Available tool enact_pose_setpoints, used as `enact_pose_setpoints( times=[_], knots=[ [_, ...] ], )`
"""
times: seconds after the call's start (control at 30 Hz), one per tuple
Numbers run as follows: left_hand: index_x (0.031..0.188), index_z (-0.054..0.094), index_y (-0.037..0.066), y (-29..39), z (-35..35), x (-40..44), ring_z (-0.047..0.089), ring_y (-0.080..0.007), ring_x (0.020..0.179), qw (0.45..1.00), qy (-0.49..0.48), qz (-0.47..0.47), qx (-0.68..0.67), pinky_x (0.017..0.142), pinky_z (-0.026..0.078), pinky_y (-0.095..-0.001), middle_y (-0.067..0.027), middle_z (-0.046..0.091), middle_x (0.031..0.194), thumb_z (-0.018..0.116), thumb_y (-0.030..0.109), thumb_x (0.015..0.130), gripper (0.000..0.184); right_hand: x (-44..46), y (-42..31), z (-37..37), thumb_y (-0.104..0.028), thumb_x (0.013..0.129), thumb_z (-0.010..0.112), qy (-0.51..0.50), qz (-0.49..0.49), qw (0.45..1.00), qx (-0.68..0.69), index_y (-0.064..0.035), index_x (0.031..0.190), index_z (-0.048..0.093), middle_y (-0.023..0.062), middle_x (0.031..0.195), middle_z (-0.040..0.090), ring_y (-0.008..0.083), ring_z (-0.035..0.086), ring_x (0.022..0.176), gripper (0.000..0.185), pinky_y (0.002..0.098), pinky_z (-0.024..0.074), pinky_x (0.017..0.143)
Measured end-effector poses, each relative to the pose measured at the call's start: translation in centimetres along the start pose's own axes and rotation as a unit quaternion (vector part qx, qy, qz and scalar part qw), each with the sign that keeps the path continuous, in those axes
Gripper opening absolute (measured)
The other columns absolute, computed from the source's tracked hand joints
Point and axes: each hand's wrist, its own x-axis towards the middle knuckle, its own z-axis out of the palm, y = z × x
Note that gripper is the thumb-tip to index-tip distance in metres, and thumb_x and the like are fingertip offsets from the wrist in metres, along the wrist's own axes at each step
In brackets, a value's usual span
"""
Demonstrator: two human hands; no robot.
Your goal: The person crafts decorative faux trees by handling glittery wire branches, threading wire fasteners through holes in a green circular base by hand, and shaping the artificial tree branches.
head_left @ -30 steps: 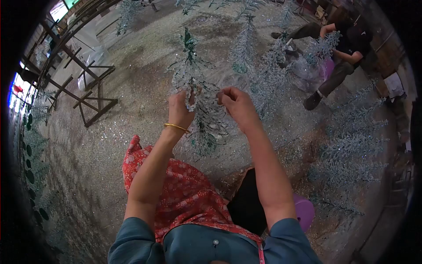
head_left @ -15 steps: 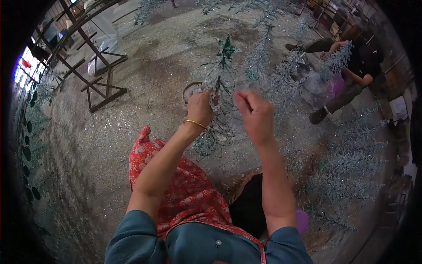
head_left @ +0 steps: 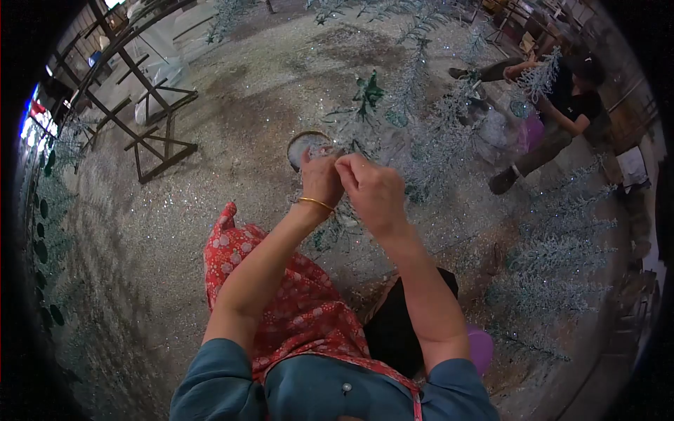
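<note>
My left hand [head_left: 323, 180], with a gold bangle on its wrist, is closed in front of a round, dark-rimmed dish [head_left: 302, 156]. Whatever its fingers hold is hidden. Fingertips pinched, my right hand [head_left: 375, 193] meets the left one; any small thing in the pinch is too hidden to name. Just beyond both hands stands a small artificial tree with a green star-like top [head_left: 368, 95]. Its thin branches show around and below my hands, partly covered by them.
Frosted artificial trees [head_left: 562, 270] stand along the right. Another person [head_left: 576, 112] sits at the upper right beside a frosted branch. A dark metal frame [head_left: 165, 151] stands at the left. Glitter covers the floor [head_left: 175, 238]. Red floral cloth [head_left: 281, 302] covers my lap.
My right hand has come left, from apart to touching my left hand. The left hand stays about where it was. The view has shifted slightly.
</note>
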Motion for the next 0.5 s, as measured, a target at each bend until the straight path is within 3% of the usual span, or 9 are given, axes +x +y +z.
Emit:
enact_pose_setpoints(
  times=[0.07, 0.1, 0.17, 0.27, 0.33, 0.4, 0.47, 0.5],
  knots=[
    [0.071, 0.056, 0.008, -0.8, 0.1, 0.4, 0.055, -0.0317, 0.066, 0.997, 0.027, -0.067, -0.021, 0.083, 0.029, -0.0487, -0.0121, 0.056, 0.063, 0.053, 0.015, 0.071, 0.008, -0.2, 0.9, -1.0, -0.017, 0.08, 0.053, -0.052, 0.05, 0.992, 0.107, -0.0059, 0.081, 0.058, 0.0075, 0.057, 0.055, 0.0165, 0.053, 0.047, 0.012, 0.0278, 0.0386, 0.044],
    [0.069, 0.053, 0.005, -1.4, -0.1, 0.7, 0.054, -0.0342, 0.067, 0.996, 0.031, -0.072, -0.029, 0.076, 0.035, -0.0445, -0.0151, 0.055, 0.063, 0.057, 0.01, 0.067, 0.006, -0.3, 1.4, -1.9, -0.017, 0.08, 0.053, -0.055, 0.058, 0.991, 0.108, -0.0059, 0.081, 0.058, 0.0075, 0.057, 0.055, 0.0165, 0.053, 0.047, 0.012, 0.0278, 0.0386, 0.044],
    [0.068, 0.051, 0.004, -1.1, -2.2, 1.2, 0.053, -0.0354, 0.067, 0.995, 0.041, -0.076, -0.048, 0.07, 0.037, -0.0424, -0.0166, 0.054, 0.062, 0.058, 0.008, 0.066, 0.008, -0.4, 2.9, -3.6, -0.017, 0.081, 0.05, -0.101, 0.223, 0.947, 0.206, -0.0039, 0.08, 0.057, 0.0017, 0.055, 0.051, 0.0085, 0.046, 0.049, 0.015, 0.023, 0.0349, 0.045],
    [0.066, 0.049, 0.003, -3.7, -2.2, 2.1, 0.052, -0.0367, 0.065, 0.991, 0.091, -0.065, -0.073, 0.059, 0.039, -0.039, -0.0184, 0.053, 0.062, 0.062, 0.006, 0.062, 0.014, -1.4, 6.6, -4.0, -0.015, 0.082, 0.048, -0.098, 0.32, 0.921, 0.199, -0.0042, 0.085, 0.056, -0.0014, 0.063, 0.05, 0.0049, 0.042, 0.054, 0.014, 0.02, 0.033, 0.047],
    [0.065, 0.048, 0.002, -4.4, -2.7, 2.4, 0.052, -0.0369, 0.064, 0.988, 0.125, -0.05, -0.08, 0.054, 0.039, -0.0378, -0.0188, 0.053, 0.061, 0.064, 0.006, 0.061, 0.017, -2.1, 7.9, -4.1, -0.013, 0.082, 0.046, -0.088, 0.353, 0.898, 0.247, -0.0028, 0.089, 0.055, 0.0015, 0.068, 0.053, 0.0071, 0.045, 0.059, 0.015, 0.0218, 0.0359, 0.05],
    [0.073, 0.054, 0.0, -4.4, -3.4, 2.5, 0.049, -0.0254, 0.058, 0.977, 0.165, -0.114, -0.067, 0.056, 0.039, -0.0326, -0.0147, 0.053, 0.064, 0.062, 0.01, 0.066, 0.015, -2.5, 8.6, -4.4, -0.01, 0.083, 0.044, -0.079, 0.384, 0.872, 0.293, -0.0014, 0.092, 0.053, 0.0043, 0.074, 0.057, 0.0092, 0.048, 0.063, 0.016, 0.0237, 0.0388, 0.053],
    [0.072, 0.054, 0.0, -3.9, -4.6, 2.6, 0.051, -0.0251, 0.059, 0.976, 0.159, -0.134, -0.061, 0.058, 0.04, -0.0336, -0.0142, 0.053, 0.063, 0.061, 0.012, 0.068, 0.014, -2.9, 9.0, -4.7, -0.006, 0.083, 0.04, -0.12, 0.395, 0.823, 0.39, -0.0016, 0.097, 0.051, 0.0045, 0.081, 0.056, 0.0082, 0.046, 0.064, 0.018, 0.0225, 0.0377, 0.051],
    [0.069, 0.052, 0.0, -3.7, -5.0, 2.8, 0.05, -0.0292, 0.059, 0.973, 0.189, -0.11, -0.069, 0.058, 0.039, -0.0359, -0.0159, 0.053, 0.062, 0.062, 0.011, 0.066, 0.015, -3.1, 9.0, -4.6, -0.006, 0.083, 0.04, -0.118, 0.397, 0.822, 0.391, -0.0016, 0.097, 0.051, 0.0045, 0.081, 0.056, 0.0082, 0.046, 0.064, 0.018, 0.0225, 0.0377, 0.051]
  ],
)
